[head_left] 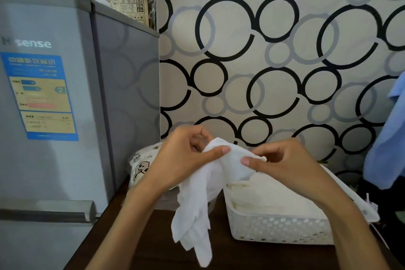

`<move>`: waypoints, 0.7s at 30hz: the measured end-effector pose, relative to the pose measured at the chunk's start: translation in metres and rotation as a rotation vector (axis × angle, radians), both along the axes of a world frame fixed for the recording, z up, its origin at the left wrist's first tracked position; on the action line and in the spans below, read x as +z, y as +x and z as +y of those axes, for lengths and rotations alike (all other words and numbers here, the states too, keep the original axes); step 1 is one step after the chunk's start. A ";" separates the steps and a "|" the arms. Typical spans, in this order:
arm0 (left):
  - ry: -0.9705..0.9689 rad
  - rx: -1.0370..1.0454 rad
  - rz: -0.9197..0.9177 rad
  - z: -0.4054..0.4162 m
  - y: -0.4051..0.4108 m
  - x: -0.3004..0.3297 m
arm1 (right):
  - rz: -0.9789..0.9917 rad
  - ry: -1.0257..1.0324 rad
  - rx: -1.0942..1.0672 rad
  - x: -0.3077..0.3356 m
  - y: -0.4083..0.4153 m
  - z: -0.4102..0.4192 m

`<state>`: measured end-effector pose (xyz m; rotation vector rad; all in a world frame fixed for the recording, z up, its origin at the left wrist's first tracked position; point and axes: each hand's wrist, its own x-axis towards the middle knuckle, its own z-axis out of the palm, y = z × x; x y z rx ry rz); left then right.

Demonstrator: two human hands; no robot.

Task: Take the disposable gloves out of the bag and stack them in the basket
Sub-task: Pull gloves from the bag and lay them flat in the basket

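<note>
Currently my left hand [186, 155] and right hand [282, 160] each pinch the cuff of a white glove [197, 204] at frame centre, its fingers dangling left of the basket [274, 228]; the bag [142, 166] sits behind. I judge the limp film could snag the basket rim, or crumple instead of lying flat.

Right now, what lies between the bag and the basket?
In the head view, the hanging white glove, pinched by the left hand and right hand, hangs between the bag and basket, over dark table.

Soft even daylight, faint shadows, slight overall blur, wide-angle bending at edges, fridge [50, 94] label unreadable
</note>
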<state>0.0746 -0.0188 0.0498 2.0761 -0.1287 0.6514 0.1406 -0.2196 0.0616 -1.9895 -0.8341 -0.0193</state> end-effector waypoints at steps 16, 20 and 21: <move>-0.114 -0.213 0.102 -0.016 0.015 -0.017 | 0.052 0.304 -0.169 0.004 0.010 -0.030; -0.189 -0.125 0.068 -0.017 0.017 -0.017 | 0.029 0.339 -0.197 0.005 0.013 -0.033; -0.216 -0.100 0.054 -0.021 0.018 -0.017 | 0.007 0.364 -0.205 0.005 0.013 -0.031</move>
